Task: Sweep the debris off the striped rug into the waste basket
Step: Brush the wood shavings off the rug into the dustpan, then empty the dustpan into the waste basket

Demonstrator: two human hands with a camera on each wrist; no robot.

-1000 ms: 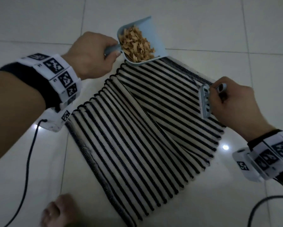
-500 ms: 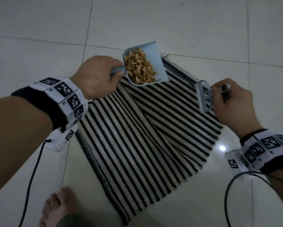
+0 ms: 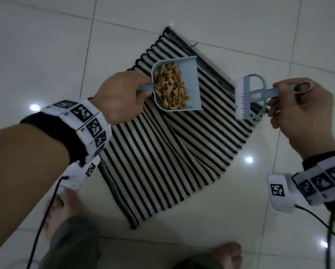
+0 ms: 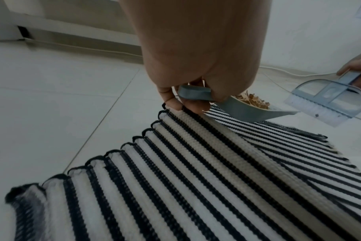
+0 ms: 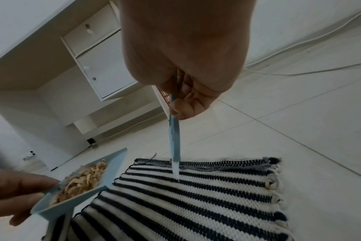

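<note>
Debris (image 3: 170, 86), tan curled shavings, lay heaped in the pale blue dustpan (image 3: 184, 84) that my left hand (image 3: 120, 98) gripped by its handle, held above the black-and-cream striped rug (image 3: 162, 152). My right hand (image 3: 306, 113) pinched the handle of the small blue brush (image 3: 248, 96), its white bristles raised off the rug's far edge. Under the rug I saw glossy white floor tiles (image 3: 36, 45), with a white cabinet (image 5: 97, 62) against the wall.

Open tiled floor (image 3: 46, 55) from 9 to 1 o'clock of the striped rug (image 3: 162, 152), white cabinet (image 5: 97, 65) standing beyond, bare feet (image 3: 61, 210) crowding 6 o'clock, cables (image 3: 42, 220) trailing at both sides
</note>
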